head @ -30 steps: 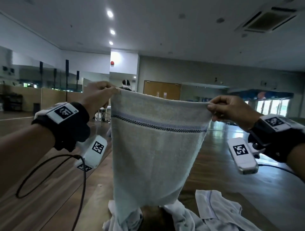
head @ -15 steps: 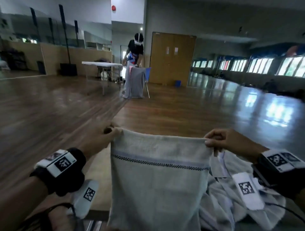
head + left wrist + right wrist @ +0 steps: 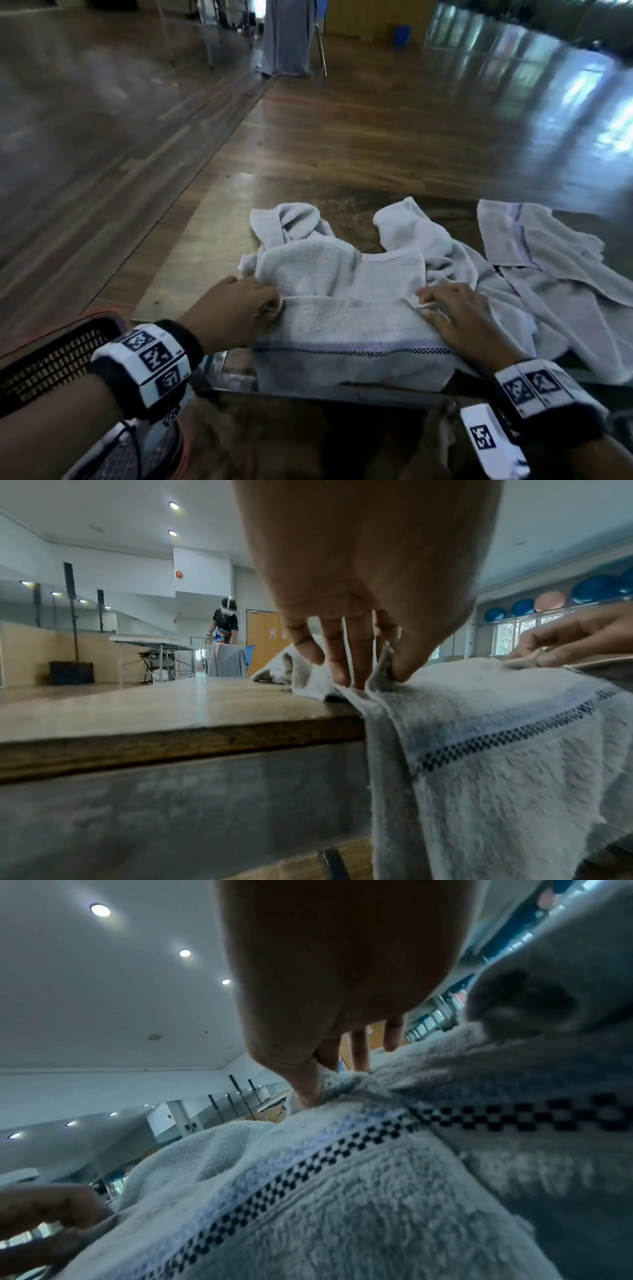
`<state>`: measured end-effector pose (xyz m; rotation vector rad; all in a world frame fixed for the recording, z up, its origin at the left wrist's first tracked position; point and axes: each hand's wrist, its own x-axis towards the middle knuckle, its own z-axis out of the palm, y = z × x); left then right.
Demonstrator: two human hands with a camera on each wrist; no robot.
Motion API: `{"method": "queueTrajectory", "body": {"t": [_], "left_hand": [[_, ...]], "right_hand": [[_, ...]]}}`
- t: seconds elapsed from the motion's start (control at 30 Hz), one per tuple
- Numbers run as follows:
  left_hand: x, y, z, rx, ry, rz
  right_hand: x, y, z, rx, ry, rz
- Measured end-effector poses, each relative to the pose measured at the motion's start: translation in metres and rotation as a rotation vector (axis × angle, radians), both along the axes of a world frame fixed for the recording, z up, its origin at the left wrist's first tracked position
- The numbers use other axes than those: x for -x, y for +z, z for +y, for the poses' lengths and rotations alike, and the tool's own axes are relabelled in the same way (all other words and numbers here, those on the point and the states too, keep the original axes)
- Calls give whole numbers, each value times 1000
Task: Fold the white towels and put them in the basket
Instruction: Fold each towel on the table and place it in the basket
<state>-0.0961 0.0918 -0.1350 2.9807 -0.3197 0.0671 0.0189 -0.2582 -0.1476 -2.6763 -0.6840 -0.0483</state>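
Head looks down; wrists close, sharing towel [image 3: 342, 325].

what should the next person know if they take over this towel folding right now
Left hand: pinches the left end of the towel's top edge, down on the table.
Right hand: pinches the right end of the same edge.
The towel lies over the near table edge, its checkered band hanging toward you.
Loose towels lie crumpled behind and to the right.
Basket sits low at the left; its contents can't be seen.
Done: towel laid down, fold not finished.
Left: finish folding, basket it, then fold the rest.
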Motion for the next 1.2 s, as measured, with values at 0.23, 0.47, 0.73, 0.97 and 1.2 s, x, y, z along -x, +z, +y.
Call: {"method": "queueTrajectory", "body": {"t": [0.23, 0.47, 0.73, 0.97, 1.2], "left_hand": [[10, 4, 0, 53, 2, 117], [27, 6, -2, 81, -33, 184], [12, 25, 5, 243, 73, -117], [-47, 29, -3, 364, 162, -184], [-75, 20, 0, 384, 120, 54]], "right_hand": [[16, -1, 4, 77, 0, -76], [34, 0, -10, 84, -6, -12], [-4, 25, 7, -34, -107, -271], [-48, 28, 29, -10, -159, -250], [-73, 17, 41, 219, -90, -120]]}}
